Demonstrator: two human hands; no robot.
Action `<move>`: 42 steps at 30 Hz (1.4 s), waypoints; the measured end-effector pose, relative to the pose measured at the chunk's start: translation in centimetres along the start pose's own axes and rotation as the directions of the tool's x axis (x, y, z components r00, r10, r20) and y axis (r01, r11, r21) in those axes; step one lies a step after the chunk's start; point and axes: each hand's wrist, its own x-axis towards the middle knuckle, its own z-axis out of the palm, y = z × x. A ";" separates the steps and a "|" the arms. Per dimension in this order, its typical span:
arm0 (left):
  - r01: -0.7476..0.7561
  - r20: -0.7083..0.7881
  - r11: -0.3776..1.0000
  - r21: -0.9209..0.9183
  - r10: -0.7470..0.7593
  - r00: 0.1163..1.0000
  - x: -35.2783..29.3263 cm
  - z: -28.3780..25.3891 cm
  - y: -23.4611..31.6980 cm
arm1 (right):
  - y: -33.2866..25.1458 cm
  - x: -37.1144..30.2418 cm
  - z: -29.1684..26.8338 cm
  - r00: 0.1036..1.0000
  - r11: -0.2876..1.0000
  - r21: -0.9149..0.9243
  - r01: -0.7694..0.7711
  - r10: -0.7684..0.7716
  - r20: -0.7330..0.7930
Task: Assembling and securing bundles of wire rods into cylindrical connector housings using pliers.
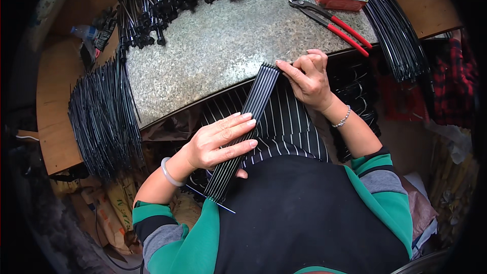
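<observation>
Left hand (220, 142) has its fingers laid across a flat row of dark strips (261, 91), thumb tip poking out beside it, while the right hand (309, 78) has fingertips right at the top end. Red-handled pliers (335, 20) just sit on the speckled worktop (203, 61) near a red tin (329, 2).

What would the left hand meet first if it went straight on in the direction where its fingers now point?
Probably the right hand, near its wrist. In the picture, the line from the left hand first crosses the striped cloth, but this seems to lie lower; depth is unclear from one view.
</observation>
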 end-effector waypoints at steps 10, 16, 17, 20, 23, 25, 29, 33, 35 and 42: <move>-0.062 -0.231 0.986 -0.155 0.025 0.973 2.7 -8.0 4.6 | -6.4 7.6 -9.9 0.901 0.911 0.328 -0.251 0.095 0.424; 0.018 -0.379 0.923 -0.385 -0.176 0.909 7.7 -12.0 10.0 | -15.0 12.3 -12.4 0.900 0.645 0.756 -0.112 -0.256 0.352; 0.084 -0.355 0.923 -0.375 -0.226 0.907 7.6 -11.5 9.7 | -16.0 11.7 -11.2 0.953 0.631 0.745 -0.214 -0.031 0.300; 0.236 -0.077 0.900 -0.366 -0.282 0.956 8.0 -15.3 9.4 | -16.4 10.6 -10.5 0.928 0.382 0.856 -0.348 0.014 0.371; 0.725 -0.201 0.689 -0.015 -0.712 0.673 3.9 -19.2 3.8 | -17.9 8.9 -8.8 0.917 0.048 0.928 -0.370 0.179 0.356; 0.902 -0.585 0.292 0.317 -0.689 0.428 -1.0 -22.1 0.3 | -18.5 8.2 -8.0 0.916 0.095 0.921 -0.377 0.183 0.356; 0.935 -0.597 0.054 0.351 -0.757 0.267 -5.2 -22.2 -3.5 | -19.0 8.0 -6.7 0.901 0.110 0.903 -0.416 0.186 0.392; 0.945 -0.699 0.152 0.290 -0.641 0.318 -5.2 -21.5 -4.0 | -19.9 8.2 -6.9 0.906 0.153 0.896 -0.417 0.146 0.396; 0.930 -0.773 0.154 0.335 -0.519 0.364 -5.3 -22.3 -2.6 | -20.7 8.4 -7.7 0.907 0.163 0.895 -0.414 0.162 0.390; 0.717 -0.733 0.186 0.672 0.303 0.608 -0.2 -29.3 6.5 | -22.0 7.3 -9.0 0.842 0.044 0.886 -0.462 0.335 0.423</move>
